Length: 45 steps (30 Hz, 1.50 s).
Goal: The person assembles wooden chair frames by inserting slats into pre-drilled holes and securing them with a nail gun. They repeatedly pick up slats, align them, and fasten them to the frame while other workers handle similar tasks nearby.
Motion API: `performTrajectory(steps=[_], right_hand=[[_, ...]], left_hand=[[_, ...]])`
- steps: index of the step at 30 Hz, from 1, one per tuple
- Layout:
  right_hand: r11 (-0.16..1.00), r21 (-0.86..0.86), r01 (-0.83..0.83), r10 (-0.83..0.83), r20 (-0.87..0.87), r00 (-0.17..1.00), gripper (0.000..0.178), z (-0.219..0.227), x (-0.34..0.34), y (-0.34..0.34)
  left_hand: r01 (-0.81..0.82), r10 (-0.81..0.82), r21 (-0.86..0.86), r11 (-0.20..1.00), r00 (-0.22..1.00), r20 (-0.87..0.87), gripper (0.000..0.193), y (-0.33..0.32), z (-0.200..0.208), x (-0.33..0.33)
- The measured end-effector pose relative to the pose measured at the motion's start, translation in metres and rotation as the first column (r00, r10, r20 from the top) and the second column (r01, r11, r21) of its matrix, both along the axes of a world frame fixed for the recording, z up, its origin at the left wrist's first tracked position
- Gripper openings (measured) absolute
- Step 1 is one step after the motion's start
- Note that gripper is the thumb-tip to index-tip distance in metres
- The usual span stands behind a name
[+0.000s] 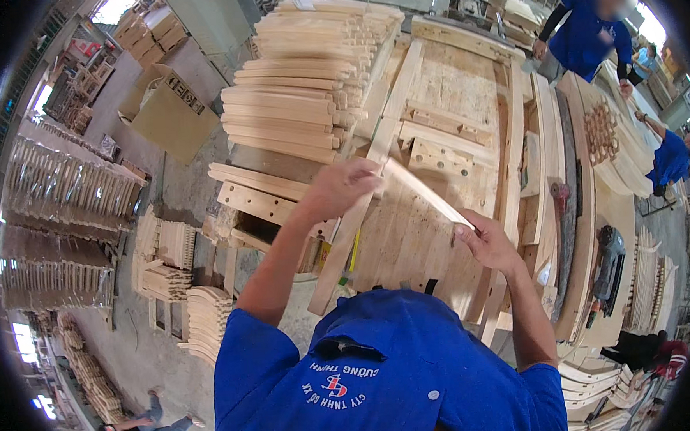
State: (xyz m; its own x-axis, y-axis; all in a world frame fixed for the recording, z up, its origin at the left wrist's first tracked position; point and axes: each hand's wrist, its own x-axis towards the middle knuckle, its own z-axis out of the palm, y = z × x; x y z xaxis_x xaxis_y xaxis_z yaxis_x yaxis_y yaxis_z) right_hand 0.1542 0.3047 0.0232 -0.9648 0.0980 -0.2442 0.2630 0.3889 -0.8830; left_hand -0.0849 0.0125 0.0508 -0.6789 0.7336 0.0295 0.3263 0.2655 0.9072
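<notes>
A pale narrow wooden slat [424, 192] is held slantwise above the wooden workbench [394, 252]. My right hand [487, 245] grips its nearer right end, with the thumb on top. At the slat's far left end is my left hand [347, 188], its fingers bent together and slightly blurred. Whether those fingertips touch the slat or pinch something small cannot be made out. Beyond the slat, a wooden block with drilled holes [439, 157] rests on the bench.
Stacked wooden slats [281, 113] lie at the back left. Left of the bench is a drilled board [258, 204]. A hammer [561, 196] and a dark power tool [610, 260] lie to the right. A co-worker in blue [585, 39] stands at the far right; a cardboard box [172, 115] is on the floor.
</notes>
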Motion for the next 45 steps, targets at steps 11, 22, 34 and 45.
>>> performTrajectory(steps=[11,22,34,45], right_hand=[[0.783,0.617,-0.083,0.153,-0.061,0.986,0.037,-0.003,0.038,-0.055],[0.792,0.607,-0.06,0.113,-0.049,0.992,0.038,-0.003,0.042,-0.064],[0.819,0.561,-0.117,0.181,-0.058,0.982,0.04,-0.016,0.031,-0.054],[0.826,0.557,-0.085,0.161,-0.089,0.983,0.037,-0.012,0.036,-0.063]], left_hand=[[-0.118,-0.078,-0.627,0.77,0.958,-0.276,0.049,-0.011,-0.026,-0.002],[-0.147,-0.118,-0.711,0.688,0.944,-0.309,0.061,-0.001,-0.046,-0.001],[-0.17,-0.055,-0.6,0.781,0.94,-0.337,0.053,0.0,-0.057,-0.006],[-0.109,-0.172,-0.693,0.713,0.93,-0.324,0.045,-0.002,-0.04,-0.003]])
